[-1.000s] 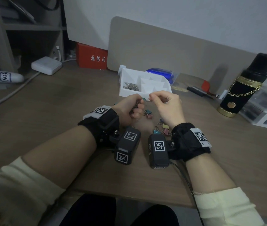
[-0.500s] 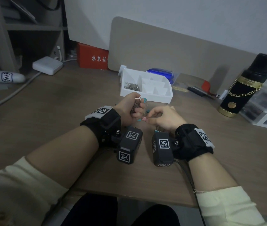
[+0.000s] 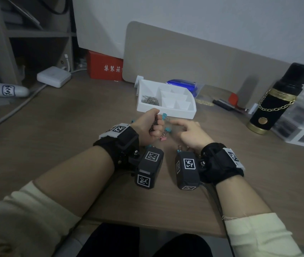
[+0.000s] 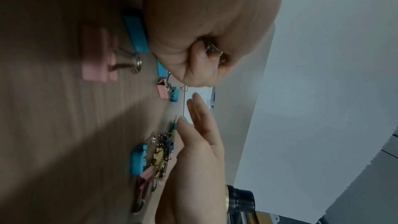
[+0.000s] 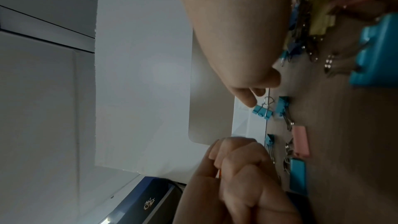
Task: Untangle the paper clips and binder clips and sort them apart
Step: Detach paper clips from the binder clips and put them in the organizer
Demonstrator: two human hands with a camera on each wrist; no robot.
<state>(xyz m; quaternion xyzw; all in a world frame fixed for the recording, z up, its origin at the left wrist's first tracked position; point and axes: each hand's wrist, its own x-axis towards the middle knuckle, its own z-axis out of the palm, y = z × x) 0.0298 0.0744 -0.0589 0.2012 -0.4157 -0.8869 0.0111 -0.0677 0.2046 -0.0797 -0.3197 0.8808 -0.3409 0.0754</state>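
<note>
1. Holding a fistful of metal clips: the left hand point(image 3: 152, 125) is curled tight around a bunch of paper clips point(image 4: 213, 51), wire ends poking out between the fingers. Can't tell if anything else is tangled in there.
2. The right hand point(image 3: 190, 135) is loose and mostly open with nothing in it, index finger stretched toward 10 o'clock at a small teal binder clip point(image 5: 261, 111) just past the left fist.
3. More binder clips lie on the desk point(image 3: 73, 127) between the hands, a pink one point(image 3: 162, 139) at 6 o'clock from the fist, plus a tangled pile point(image 4: 160, 152) under the right palm.
4. The white organizer tray point(image 3: 175, 111) sits at 12 o'clock from the hands, with paper clips already in its left compartment point(image 3: 150, 101).
5. My read: mid-sort, the fist's load is headed for that compartment.
6. Next move probably needs a fine pinch on the teal clip's wire handle, or reaching up and opening the fist over the tray without spilling.
</note>
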